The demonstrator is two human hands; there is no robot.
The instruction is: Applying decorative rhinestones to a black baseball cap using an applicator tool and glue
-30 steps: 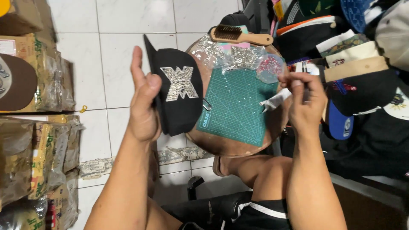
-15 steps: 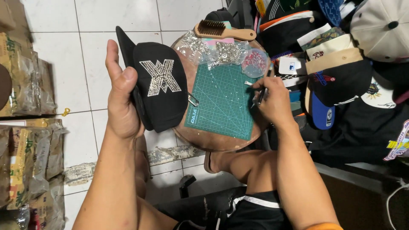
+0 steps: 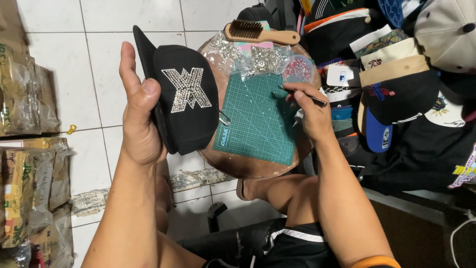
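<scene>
I'm seeing my right hand (image 3: pixel 310 111), pinched on a thin tool (image 3: pixel 311 99), now dropping onto the green mat's (image 3: pixel 258 124) top right corner, while my left hand (image 3: pixel 141 114) keeps gripping the black cap (image 3: pixel 186 99), suggesting more stones.

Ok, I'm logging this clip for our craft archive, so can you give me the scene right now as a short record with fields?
Setting: white tiled floor, round wooden table
Left hand: grips a black cap bearing a rhinestone emblem
Right hand: fingers pinch a thin pen-like tool over the green cutting mat
On table: wooden brush, clear bags of rhinestones
Right side: pile of caps
Left side: wrapped packages
</scene>
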